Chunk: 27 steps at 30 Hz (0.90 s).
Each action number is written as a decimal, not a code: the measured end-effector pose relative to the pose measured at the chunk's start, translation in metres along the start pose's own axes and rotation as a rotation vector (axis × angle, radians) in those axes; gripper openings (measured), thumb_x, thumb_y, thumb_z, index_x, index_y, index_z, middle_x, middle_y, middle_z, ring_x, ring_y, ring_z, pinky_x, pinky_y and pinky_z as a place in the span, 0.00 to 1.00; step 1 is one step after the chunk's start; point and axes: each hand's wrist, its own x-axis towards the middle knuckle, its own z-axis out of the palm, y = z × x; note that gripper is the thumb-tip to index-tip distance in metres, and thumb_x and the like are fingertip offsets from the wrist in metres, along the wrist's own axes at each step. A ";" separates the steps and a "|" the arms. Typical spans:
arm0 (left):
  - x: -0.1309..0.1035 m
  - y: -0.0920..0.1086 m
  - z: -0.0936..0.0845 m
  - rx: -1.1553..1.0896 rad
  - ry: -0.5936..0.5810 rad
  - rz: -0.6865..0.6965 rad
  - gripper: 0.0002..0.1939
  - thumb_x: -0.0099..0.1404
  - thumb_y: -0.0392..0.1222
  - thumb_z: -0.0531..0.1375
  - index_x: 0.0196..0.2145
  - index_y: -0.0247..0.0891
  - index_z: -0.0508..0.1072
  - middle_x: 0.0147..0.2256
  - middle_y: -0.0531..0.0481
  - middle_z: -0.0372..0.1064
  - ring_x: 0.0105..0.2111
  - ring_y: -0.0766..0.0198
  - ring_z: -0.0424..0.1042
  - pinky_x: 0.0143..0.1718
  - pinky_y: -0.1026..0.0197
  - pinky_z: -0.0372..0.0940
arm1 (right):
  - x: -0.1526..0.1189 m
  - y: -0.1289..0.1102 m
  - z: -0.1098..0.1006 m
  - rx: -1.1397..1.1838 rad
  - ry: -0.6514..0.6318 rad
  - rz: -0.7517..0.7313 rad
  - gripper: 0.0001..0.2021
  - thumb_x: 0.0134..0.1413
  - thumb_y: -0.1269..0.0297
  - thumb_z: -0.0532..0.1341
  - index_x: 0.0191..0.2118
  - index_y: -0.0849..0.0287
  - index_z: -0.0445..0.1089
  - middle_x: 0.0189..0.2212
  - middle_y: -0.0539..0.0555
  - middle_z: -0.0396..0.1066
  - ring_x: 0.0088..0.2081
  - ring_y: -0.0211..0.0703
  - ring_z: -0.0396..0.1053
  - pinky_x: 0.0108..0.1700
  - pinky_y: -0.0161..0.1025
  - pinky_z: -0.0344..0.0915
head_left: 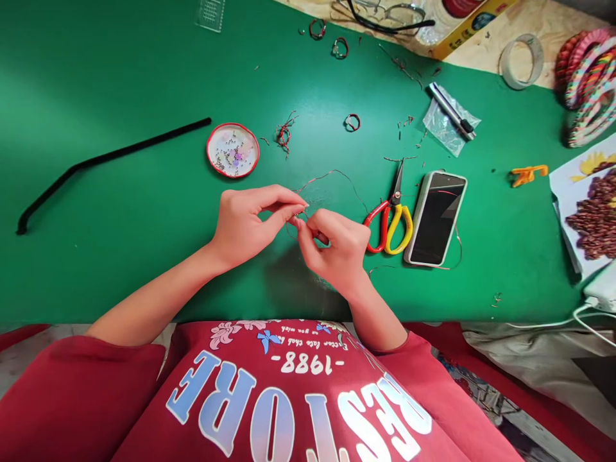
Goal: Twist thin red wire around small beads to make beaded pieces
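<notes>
Green tabletop point(120, 83) behind thin strand point(332, 171), seemingly between fingers point(285, 218).

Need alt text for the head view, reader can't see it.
Left hand and right hand, close together, pinch a thin cord over a green table. A red-rimmed dish of small beads lies left of them; red-and-yellow-handled scissors and a phone lie right.

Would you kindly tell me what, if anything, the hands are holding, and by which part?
The left hand and right hand pinch a thin cord; the fingers hide exactly which part.
</notes>
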 end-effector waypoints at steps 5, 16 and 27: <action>0.000 -0.002 -0.001 0.072 -0.003 0.139 0.06 0.62 0.30 0.66 0.35 0.39 0.82 0.34 0.54 0.83 0.32 0.70 0.82 0.35 0.72 0.73 | -0.004 0.000 0.001 -0.003 -0.002 0.008 0.18 0.60 0.74 0.61 0.24 0.57 0.53 0.17 0.41 0.51 0.20 0.28 0.47 0.23 0.31 0.48; 0.004 0.003 0.000 -0.250 -0.007 -0.123 0.04 0.63 0.31 0.66 0.32 0.37 0.79 0.29 0.56 0.81 0.25 0.70 0.79 0.30 0.69 0.75 | 0.001 0.014 -0.009 0.504 -0.132 0.013 0.14 0.64 0.70 0.59 0.25 0.59 0.64 0.19 0.44 0.60 0.22 0.29 0.58 0.28 0.31 0.58; -0.003 -0.007 0.002 0.218 0.008 0.259 0.05 0.65 0.32 0.65 0.36 0.40 0.80 0.34 0.56 0.83 0.31 0.72 0.81 0.33 0.72 0.71 | -0.009 0.010 0.015 -0.304 0.123 -0.182 0.19 0.59 0.78 0.58 0.24 0.54 0.49 0.18 0.45 0.50 0.24 0.35 0.47 0.27 0.37 0.53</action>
